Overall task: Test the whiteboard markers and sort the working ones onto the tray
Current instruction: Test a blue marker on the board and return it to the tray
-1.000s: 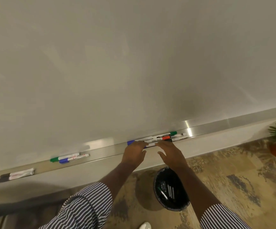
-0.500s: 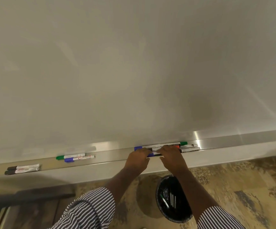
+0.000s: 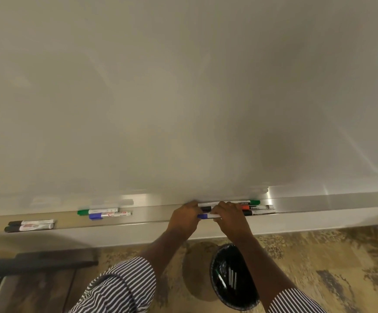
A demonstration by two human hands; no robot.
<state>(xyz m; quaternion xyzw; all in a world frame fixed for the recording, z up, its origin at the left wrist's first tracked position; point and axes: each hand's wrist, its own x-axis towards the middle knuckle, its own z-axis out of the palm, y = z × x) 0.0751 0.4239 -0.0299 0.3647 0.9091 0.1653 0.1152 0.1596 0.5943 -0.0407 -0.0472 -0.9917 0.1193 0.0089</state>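
Two hands, left hand (image 3: 183,219) and right hand (image 3: 231,220), pinching one blue marker (image 3: 208,216), four markers (image 3: 259,207) lying beside, tray (image 3: 152,213) holding four more.

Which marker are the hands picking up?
Find the metal tray under the whiteboard. Right of its middle, both hands meet on a white marker with a blue cap. Unlike the green, orange and black-capped ones behind it, it sits nearest the tray's front edge.
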